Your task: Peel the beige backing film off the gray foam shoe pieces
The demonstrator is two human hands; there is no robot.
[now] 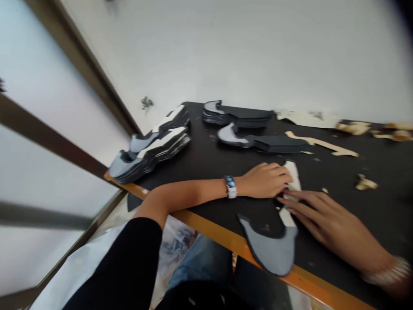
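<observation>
A flat cut piece [274,252] lies at the table's front edge, with a grey curved end and a narrower white part running away from me. My left hand [266,181], with a wristband at its wrist, is closed over the white part, its fingers bent at the edge. From the right, my right hand [325,215] reaches in with fingers stretched out. Its fingertips touch the white part close to my left fingers. The thumb of my right hand is hidden, and so is the piece's middle under both hands.
Stacks of similar pieces stand on the dark table at the left [129,165] and at the back [232,135]. Cream paper scraps [322,144] and crumpled bits [366,183] lie to the right. A white wall [241,51] rises behind, with framed panels [48,142] at the left.
</observation>
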